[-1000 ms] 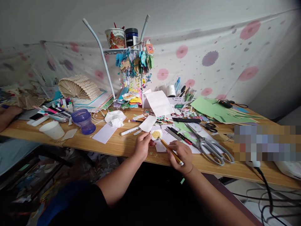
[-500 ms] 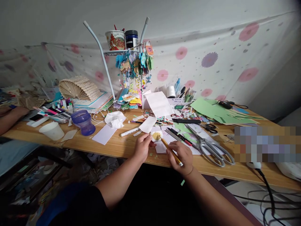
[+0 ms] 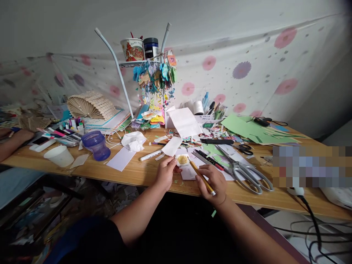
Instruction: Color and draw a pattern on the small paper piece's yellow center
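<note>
The left hand [image 3: 166, 170] pinches the left edge of a small white paper piece [image 3: 178, 163] with a mottled yellow patch [image 3: 182, 160] in its middle, holding it over the front part of the wooden desk [image 3: 148, 175]. The right hand [image 3: 213, 181] grips a yellow-barrelled pen [image 3: 202, 176], its white end towards the wearer and its tip at the right edge of the piece; whether the two touch cannot be told.

Beyond the left hand lie a white marker [image 3: 150, 155] and a blank paper slip [image 3: 172, 146]. To the right of the piece, dark pens [image 3: 209, 158] rest on loose sheets, next to large silver scissors [image 3: 239, 172] with their handles towards the wearer. Smaller black-handled scissors [image 3: 244, 149] lie farther back, near green paper [image 3: 243, 126].

On the left of the desk stand a translucent purple cup [image 3: 96, 146] and a tilted white cup [image 3: 59, 156], with a crumpled tissue [image 3: 133, 142] to their right. Behind them a pleated folding fan [image 3: 92, 106] is partly spread. At the far left, another person's hand [image 3: 23, 136] rests by the desk's edge, its grip unclear.
</note>
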`<move>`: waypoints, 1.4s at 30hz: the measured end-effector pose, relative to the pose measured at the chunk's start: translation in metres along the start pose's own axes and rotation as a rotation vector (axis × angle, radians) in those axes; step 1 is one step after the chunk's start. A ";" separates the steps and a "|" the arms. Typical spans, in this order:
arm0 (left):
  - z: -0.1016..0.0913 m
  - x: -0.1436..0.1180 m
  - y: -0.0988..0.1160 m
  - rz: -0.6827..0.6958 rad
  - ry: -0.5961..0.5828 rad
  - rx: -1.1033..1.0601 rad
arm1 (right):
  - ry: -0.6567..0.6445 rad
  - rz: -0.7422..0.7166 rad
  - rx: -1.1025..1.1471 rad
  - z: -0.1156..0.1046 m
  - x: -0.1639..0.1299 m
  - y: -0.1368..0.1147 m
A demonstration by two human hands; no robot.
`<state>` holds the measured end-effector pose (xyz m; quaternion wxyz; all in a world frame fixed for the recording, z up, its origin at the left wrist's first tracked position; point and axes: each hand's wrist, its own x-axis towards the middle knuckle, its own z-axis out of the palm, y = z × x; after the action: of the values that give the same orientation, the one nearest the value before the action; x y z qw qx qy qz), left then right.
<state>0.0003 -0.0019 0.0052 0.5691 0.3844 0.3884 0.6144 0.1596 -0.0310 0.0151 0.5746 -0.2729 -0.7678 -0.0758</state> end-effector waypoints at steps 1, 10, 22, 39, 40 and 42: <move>0.000 0.000 0.000 0.000 -0.001 -0.003 | -0.022 -0.001 -0.006 0.000 0.000 0.000; 0.002 0.000 0.002 -0.011 0.001 -0.055 | -0.059 -0.015 0.020 -0.001 0.002 -0.002; -0.001 0.002 0.001 -0.035 0.015 -0.090 | 0.078 0.143 -0.030 0.000 -0.008 0.009; -0.010 -0.012 0.017 -0.161 -0.344 -0.141 | 0.129 0.832 0.931 0.001 0.003 0.027; -0.009 -0.013 0.018 -0.185 -0.379 -0.154 | 0.107 0.859 0.967 0.001 0.005 0.027; -0.009 -0.014 0.021 -0.230 -0.442 -0.192 | 0.101 0.890 1.009 0.000 0.007 0.026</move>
<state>-0.0152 -0.0176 0.0205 0.7401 0.4069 0.2359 0.4808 0.1715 -0.0070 0.0167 0.6433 -0.2574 -0.4958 0.5236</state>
